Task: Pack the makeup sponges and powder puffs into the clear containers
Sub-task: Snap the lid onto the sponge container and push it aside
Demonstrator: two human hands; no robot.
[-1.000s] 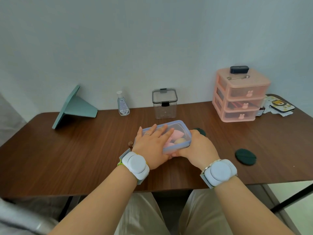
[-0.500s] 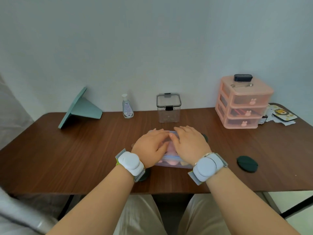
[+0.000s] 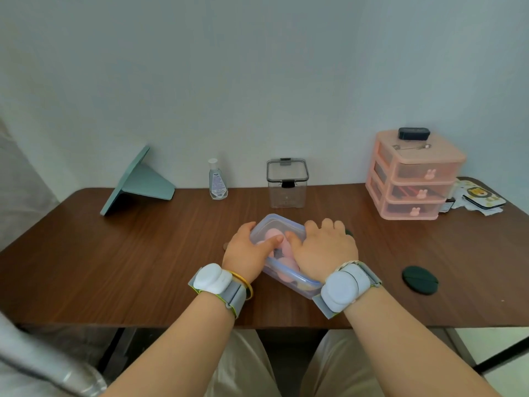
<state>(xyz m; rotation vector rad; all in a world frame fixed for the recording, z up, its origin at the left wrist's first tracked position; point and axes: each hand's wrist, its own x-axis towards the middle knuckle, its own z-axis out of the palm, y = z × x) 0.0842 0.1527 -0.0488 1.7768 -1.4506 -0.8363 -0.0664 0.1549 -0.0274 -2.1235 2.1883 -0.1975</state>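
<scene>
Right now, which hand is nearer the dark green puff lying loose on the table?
Right. The right hand is beside the dark green puff; the left hand sits beyond the clear container.

We sat in what looked like a home room: a wood-grain worktop [image 3: 143, 253] against a plain wall, with a pink drawer organiser [image 3: 415, 181], a sanitiser bottle [image 3: 217, 181] and a folding mirror stand [image 3: 140, 181].
</scene>
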